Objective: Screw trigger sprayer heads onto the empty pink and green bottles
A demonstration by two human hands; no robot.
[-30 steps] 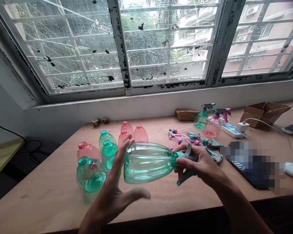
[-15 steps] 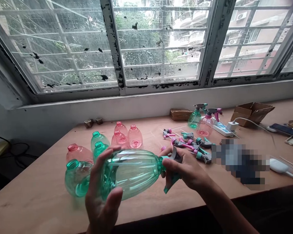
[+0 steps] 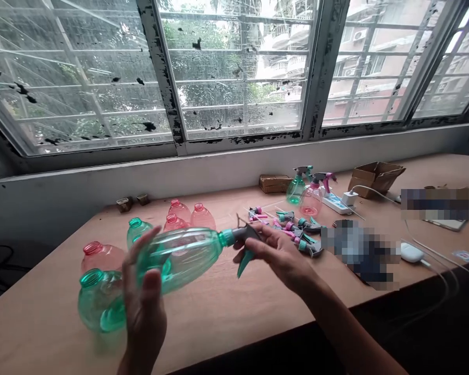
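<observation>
A clear green spray bottle (image 3: 187, 255) is held above the table, lying nearly sideways with its neck to the right and slightly raised. My left hand (image 3: 144, 302) wraps around its base, thumb at the front. At the neck sits a trigger spray head (image 3: 240, 234) with a teal collar, grey body and teal trigger. The fingers of my right hand (image 3: 281, 255) are closed on the grey body, leaving the collar uncovered. Just behind my left hand stand an open green bottle (image 3: 96, 307) and an open pink bottle (image 3: 101, 255).
More open bottles, one green (image 3: 138, 229) and several pink (image 3: 203, 216), stand farther back. Loose spray heads (image 3: 297, 229) lie piled beyond my right hand. Two bottles with heads fitted (image 3: 310, 200), a power strip (image 3: 338, 203) and a cardboard box (image 3: 375, 179) are behind.
My right fingers have shifted from the teal collar back onto the grey spray head. The bottle's neck end has tilted up a little. The camera view has swung right.
</observation>
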